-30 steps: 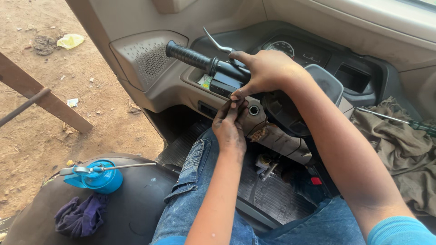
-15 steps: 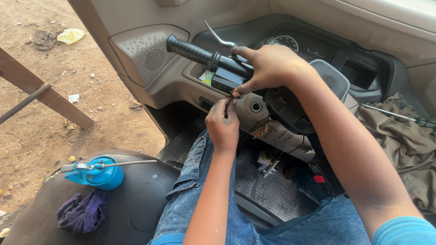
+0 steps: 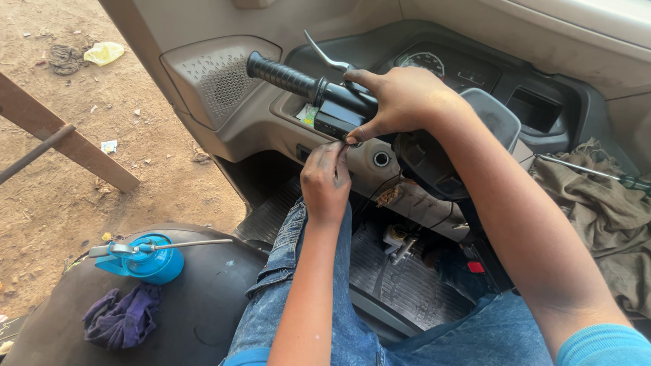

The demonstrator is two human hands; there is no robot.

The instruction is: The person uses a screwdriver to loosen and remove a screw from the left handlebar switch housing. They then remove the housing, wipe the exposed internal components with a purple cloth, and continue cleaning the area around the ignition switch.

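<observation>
I sit in a small vehicle's cab facing a handlebar with a black ribbed grip and a silver lever. My right hand rests over the black switch housing by the grip, thumb and forefinger pinched at its lower edge. My left hand reaches up just beneath, fingertips meeting the right hand's pinch; something thin and dark seems to be held there, too small to identify. Behind the hands is the steering column with a round key lock and thin loose wires.
A blue oil can with a long spout and a purple rag lie on the black seat at left. A brown cloth and a screwdriver sit at right. Dirt ground and a wooden beam lie outside.
My left hand has risen from the key lock area up to the underside of the switch housing. The right hand has stayed on the housing. The view has shifted slightly.
</observation>
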